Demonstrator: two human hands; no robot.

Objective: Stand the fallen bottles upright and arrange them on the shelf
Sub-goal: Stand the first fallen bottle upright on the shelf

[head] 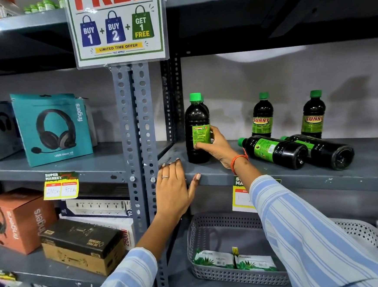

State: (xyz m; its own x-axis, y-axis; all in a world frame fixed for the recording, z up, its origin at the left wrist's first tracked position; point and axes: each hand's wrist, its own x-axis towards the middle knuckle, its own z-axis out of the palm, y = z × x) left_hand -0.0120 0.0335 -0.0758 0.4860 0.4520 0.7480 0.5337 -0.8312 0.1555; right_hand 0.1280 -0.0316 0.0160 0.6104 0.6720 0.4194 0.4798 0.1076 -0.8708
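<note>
The right hand [215,149] has its grip closed around a dark bottle with a green cap [197,129]. This held bottle stands upright at the left end of the grey shelf [299,177], near the front edge. Just behind it another bottle peeks out [205,107]; only a bit of it shows. The left hand [173,189] holds nothing. Its grip is loose, with the fingers flat on the front edge of the shelf and the thumb on the lip.

So some of the job looks done. Two more bottles stand up at the back: one in the middle [262,116] and one to the right [313,115]. Two bottles are left to fix. They lie on their sides, side by side and touching, caps pointing left: the nearer fallen bottle [274,149] and the farther fallen bottle [322,152].

Below, on the lower shelf, sits a grey basket with holes [212,223]. In it lie two green and white packets [234,261] flat at the near side. The rest of the basket looks bare.
</note>
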